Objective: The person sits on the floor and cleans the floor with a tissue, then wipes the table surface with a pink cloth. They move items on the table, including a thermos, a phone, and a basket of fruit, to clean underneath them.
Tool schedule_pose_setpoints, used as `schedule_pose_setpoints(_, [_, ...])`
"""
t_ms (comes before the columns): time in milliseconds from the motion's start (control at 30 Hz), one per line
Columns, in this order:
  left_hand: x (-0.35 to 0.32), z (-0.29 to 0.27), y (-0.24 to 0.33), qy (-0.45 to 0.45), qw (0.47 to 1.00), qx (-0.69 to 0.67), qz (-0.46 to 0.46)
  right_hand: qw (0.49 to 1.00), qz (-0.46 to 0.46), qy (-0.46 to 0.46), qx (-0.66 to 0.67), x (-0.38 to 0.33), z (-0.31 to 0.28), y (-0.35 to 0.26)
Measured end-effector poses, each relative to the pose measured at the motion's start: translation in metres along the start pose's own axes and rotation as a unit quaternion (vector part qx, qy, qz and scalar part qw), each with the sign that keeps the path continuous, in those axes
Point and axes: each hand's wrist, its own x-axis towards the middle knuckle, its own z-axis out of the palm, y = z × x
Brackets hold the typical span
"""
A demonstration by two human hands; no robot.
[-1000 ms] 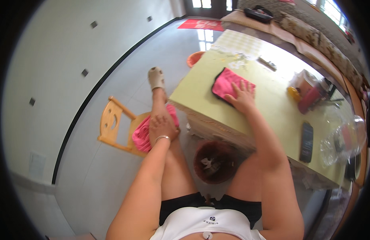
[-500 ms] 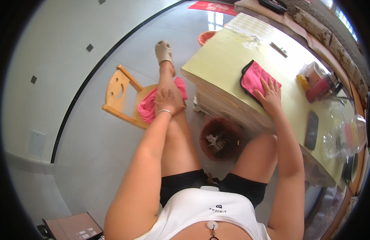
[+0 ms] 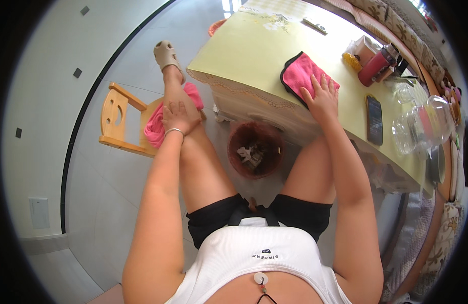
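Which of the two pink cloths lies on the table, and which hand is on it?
The pink cloth with the dark edge lies on the yellow table, under the right hand. The other pink cloth lies on the wooden chair.

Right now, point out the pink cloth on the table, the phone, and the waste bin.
pink cloth [image 3: 300, 73], head view, middle of the folded fabric left of the right hand.
phone [image 3: 374, 120], head view, centre of its dark screen.
waste bin [image 3: 237, 136], head view, its reddish rim.
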Motion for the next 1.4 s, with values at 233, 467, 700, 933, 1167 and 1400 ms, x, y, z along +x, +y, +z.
schedule_pose_setpoints(233, [0.004, 0.004, 0.002, 0.006, 1.000, -0.002, 0.001, 0.999, -0.037, -0.009, -0.019, -0.015, -0.012, 0.025])
schedule_pose_setpoints(467, [0.000, 0.000, 0.008, 0.028, 0.999, 0.032, -0.007, 0.991, -0.102, -0.052, -0.068, -0.056, -0.052, 0.032])
schedule_pose_setpoints(700, [0.000, 0.000, 0.020, 0.018, 0.999, 0.028, -0.015, 0.990, -0.121, 0.009, -0.066, -0.074, -0.045, 0.044])
schedule_pose_setpoints(933, [0.000, 0.005, 0.024, 0.031, 0.995, 0.099, -0.007, 0.991, -0.128, 0.024, -0.013, -0.085, -0.052, 0.045])
schedule_pose_setpoints(1167, [-0.030, 0.021, 0.088, -0.082, 0.961, 0.191, 0.185, 0.994, -0.110, 0.030, -0.006, -0.084, -0.059, 0.037])
schedule_pose_setpoints(1400, [-0.025, 0.136, 0.150, -0.028, 0.947, -0.149, 0.283, 0.993, -0.115, 0.013, -0.021, -0.072, -0.057, 0.029])
